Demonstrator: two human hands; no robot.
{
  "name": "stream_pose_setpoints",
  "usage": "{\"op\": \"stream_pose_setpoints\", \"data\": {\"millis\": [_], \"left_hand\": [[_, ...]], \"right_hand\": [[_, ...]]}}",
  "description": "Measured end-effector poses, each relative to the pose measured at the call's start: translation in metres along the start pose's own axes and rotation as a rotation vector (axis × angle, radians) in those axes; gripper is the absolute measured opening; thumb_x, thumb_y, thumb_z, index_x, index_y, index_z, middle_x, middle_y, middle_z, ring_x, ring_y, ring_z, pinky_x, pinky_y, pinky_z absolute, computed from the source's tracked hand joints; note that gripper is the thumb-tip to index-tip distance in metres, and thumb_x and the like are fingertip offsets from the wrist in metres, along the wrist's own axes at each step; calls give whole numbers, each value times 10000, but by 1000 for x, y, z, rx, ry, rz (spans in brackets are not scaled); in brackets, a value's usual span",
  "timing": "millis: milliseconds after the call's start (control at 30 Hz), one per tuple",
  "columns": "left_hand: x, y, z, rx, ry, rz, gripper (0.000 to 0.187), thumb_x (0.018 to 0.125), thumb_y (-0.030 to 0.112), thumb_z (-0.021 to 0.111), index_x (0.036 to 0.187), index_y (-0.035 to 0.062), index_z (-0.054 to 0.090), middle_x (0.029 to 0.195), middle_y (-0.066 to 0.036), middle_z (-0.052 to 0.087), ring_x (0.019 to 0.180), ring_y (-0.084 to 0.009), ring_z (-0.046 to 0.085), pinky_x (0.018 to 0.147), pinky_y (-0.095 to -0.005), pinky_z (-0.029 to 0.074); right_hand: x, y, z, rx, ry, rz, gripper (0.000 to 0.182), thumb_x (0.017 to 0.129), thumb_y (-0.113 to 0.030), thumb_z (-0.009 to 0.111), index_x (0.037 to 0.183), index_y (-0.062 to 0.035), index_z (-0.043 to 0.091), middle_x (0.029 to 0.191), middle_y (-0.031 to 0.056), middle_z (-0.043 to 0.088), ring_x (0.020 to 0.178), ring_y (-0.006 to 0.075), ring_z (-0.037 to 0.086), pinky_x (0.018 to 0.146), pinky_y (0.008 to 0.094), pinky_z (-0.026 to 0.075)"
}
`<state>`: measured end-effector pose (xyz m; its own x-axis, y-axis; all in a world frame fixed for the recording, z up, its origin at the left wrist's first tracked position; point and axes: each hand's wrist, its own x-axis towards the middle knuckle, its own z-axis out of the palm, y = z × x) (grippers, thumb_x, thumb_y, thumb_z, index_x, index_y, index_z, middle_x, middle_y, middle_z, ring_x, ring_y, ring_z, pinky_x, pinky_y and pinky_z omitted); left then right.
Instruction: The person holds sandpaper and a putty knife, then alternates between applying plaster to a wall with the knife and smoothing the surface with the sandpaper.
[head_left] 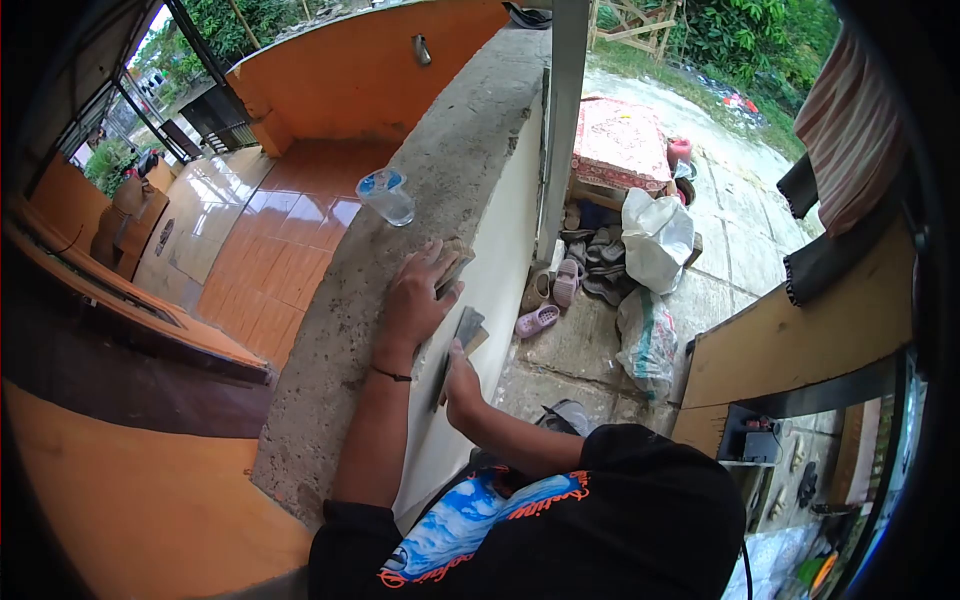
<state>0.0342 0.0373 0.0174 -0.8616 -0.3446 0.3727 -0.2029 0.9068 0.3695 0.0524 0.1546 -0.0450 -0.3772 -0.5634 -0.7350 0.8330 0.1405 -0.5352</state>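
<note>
My left hand (pixel 420 295) lies flat on top of a rough concrete ledge (pixel 400 330), pressing a small flat pad (pixel 455 265) near the ledge's edge. A thin black band sits on that wrist. My right hand (pixel 462 375) grips the handle of a flat metal scraper (pixel 464 332) held against the pale wall face (pixel 500 240) just below the ledge. Both arms reach out from a black printed shirt at the bottom of the view.
A clear plastic cup (pixel 387 195) with a blue lid stands on the ledge beyond my left hand. Orange floor tiles (pixel 270 240) lie to the left. Below on the right are sandals (pixel 540 320), white bags (pixel 655 240), a patterned table (pixel 620 140) and a grey post (pixel 562 120).
</note>
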Motion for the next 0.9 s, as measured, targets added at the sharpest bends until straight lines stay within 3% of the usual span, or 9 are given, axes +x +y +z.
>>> {"op": "stream_pose_setpoints", "data": {"millis": [67, 100, 233, 333, 467, 600, 700, 767, 900], "left_hand": [[1, 1, -1, 15, -27, -9, 423, 793, 243, 626, 1153, 30, 564, 1285, -168, 468, 1203, -321, 419, 1042, -394, 288], [2, -1, 1, 23, -17, -7, 428, 793, 246, 626, 1158, 31, 561, 1286, -168, 467, 1205, -318, 418, 1041, -390, 291], [0, -10, 10, 37, -13, 16, 444, 797, 257, 629, 1168, 24, 555, 1289, -165, 468, 1208, -308, 420, 1023, -375, 315], [-3, -10, 11, 24, -20, 28, 447, 795, 265, 638, 1155, 10, 562, 1286, -161, 473, 1206, -305, 424, 1011, -367, 330], [7, -10, 13, -11, 10, 46, 455, 791, 266, 648, 1132, -24, 567, 1274, -162, 486, 1206, -299, 429, 1005, -357, 339], [1, -13, 16, -3, 25, 46, 467, 790, 278, 651, 1131, -30, 565, 1272, -155, 490, 1207, -291, 429, 1000, -356, 344], [0, -15, 17, 1, 24, 47, 490, 782, 301, 659, 1131, -30, 565, 1274, -148, 491, 1207, -285, 432, 1001, -353, 344], [3, -17, 17, 9, 29, 59, 498, 780, 310, 661, 1130, -31, 565, 1270, -146, 495, 1200, -287, 439, 999, -354, 347], [1, -20, 18, 26, 48, 77, 513, 775, 330, 667, 1121, -35, 569, 1258, -147, 506, 1179, -299, 461, 990, -359, 358]], "right_hand": [[40, -5, 1, 132, -37, -484, 577, 942, -466, 344, 1192, 39, 469, 1075, 117, 560, 981, 177, 510, 891, 291, 382], [60, -9, -2, 184, -48, -563, 556, 949, -444, 339, 1163, 48, 485, 1061, 123, 568, 952, 186, 534, 868, 301, 405], [116, 11, -29, 142, 191, -189, 505, 948, -419, 326, 1128, 14, 515, 1033, 127, 603, 897, 218, 594, 802, 321, 458], [90, 39, -58, 84, -76, 294, 452, 948, -369, 311, 1183, -31, 496, 1109, 92, 588, 962, 212, 589, 818, 318, 456], [95, 45, -50, 44, 39, -16, 433, 943, -364, 367, 1192, -32, 492, 1145, 106, 558, 986, 238, 568, 844, 348, 452], [163, 4, -61, -92, 103, -195, 503, 931, -409, 368, 1103, 45, 498, 1000, 155, 584, 827, 244, 594, 741, 352, 479], [182, 14, -76, 52, 68, 106, 430, 934, -381, 362, 1097, -12, 509, 998, 122, 599, 825, 237, 612, 694, 422, 502], [163, 54, -71, -66, 62, 112, 412, 937, -365, 348, 1125, -30, 498, 1027, 106, 596, 834, 240, 612, 704, 438, 503], [100, 119, -83, -55, -8, 400, 374, 941, -281, 308, 1170, -45, 487, 1022, 94, 604, 858, 237, 610, 727, 420, 505]]}}
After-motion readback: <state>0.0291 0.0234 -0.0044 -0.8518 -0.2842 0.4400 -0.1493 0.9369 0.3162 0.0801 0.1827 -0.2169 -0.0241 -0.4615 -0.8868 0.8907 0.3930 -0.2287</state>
